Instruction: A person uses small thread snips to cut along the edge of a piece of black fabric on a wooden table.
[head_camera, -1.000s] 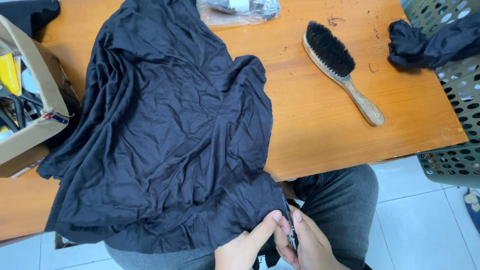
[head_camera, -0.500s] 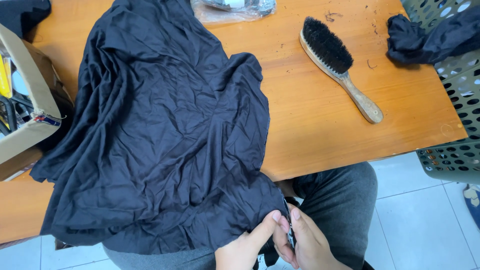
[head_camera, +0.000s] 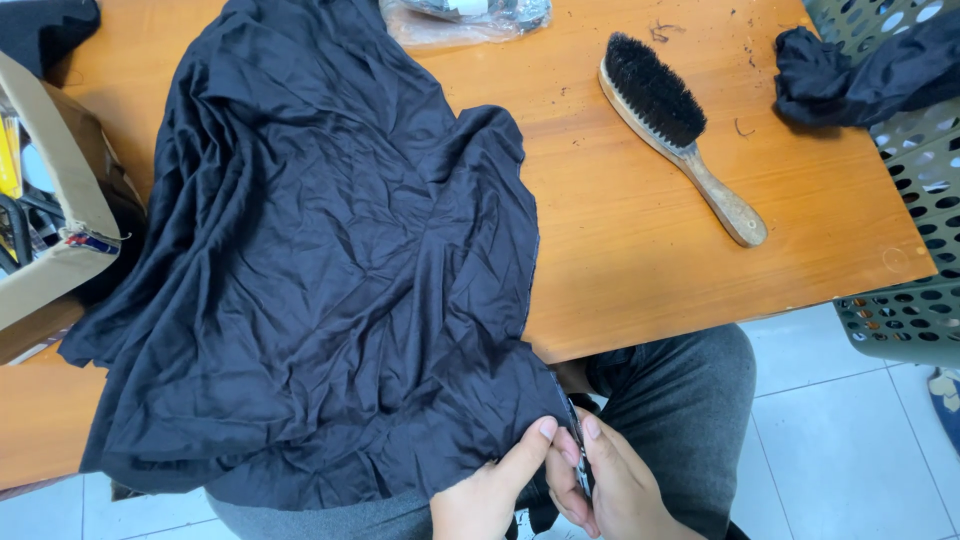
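Both hands pinch cloth (head_camera: 330, 300) hem at lap: left hand (head_camera: 487, 497) w/ right hand (head_camera: 615, 490) touching; cloth spreads up-left over counter (head_camera: 640, 270).

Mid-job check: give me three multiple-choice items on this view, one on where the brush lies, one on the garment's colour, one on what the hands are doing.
1. The brush lies:
A. on the table, right of the garment
B. in the basket
C. on the floor

2. The garment is:
A. white
B. black
C. red

3. The left hand and right hand are:
A. flat on the table
B. gripping the brush
C. pinching the garment's edge

Key: 1 A, it rests on bare wood; 2 B, the cloth is dark throughout; 3 C, fingers close on the hem by the lap.
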